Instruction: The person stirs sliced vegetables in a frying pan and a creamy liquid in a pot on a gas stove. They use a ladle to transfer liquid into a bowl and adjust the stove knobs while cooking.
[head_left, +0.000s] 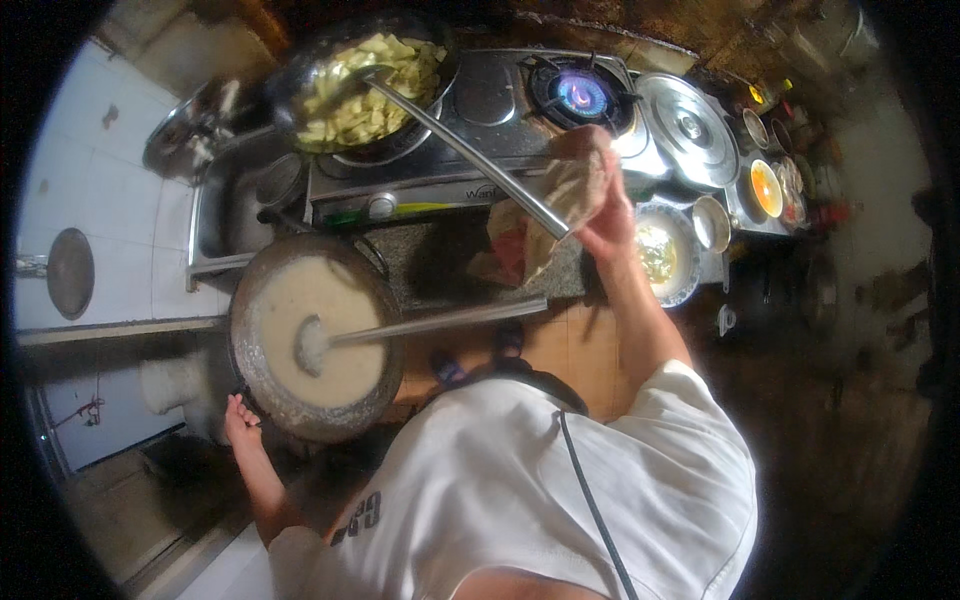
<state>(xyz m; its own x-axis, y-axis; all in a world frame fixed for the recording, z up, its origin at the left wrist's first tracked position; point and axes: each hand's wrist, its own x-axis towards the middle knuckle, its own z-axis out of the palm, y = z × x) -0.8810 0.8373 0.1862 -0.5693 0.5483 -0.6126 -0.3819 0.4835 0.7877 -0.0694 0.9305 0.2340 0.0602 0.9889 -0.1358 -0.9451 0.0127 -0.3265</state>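
My left hand (244, 418) is closed at the near-left rim of a large wok (356, 262), seemingly around its loop handle. A pale, thick soup-like liquid (281, 360) fills much of this wok. In it rests a ladle (442, 319), its long metal handle reaching out to the right. My right hand (611, 221) grips a crumpled beige and reddish cloth (577, 169) in front of the lit gas burner (580, 96). Close by it is the handle end of another metal ladle (480, 161), whose bowl sits among chopped pale-green vegetable pieces (367, 105) in a dark wok (289, 86).
Right of the stove (420, 187) lies a round metal lid (688, 124). A patterned bowl (686, 259) holds something glossy and yellowish, near a small metal bowl (711, 223). Several small bowls, one with orange contents (766, 187), stand farther right. A metal sink (232, 195) is at left.
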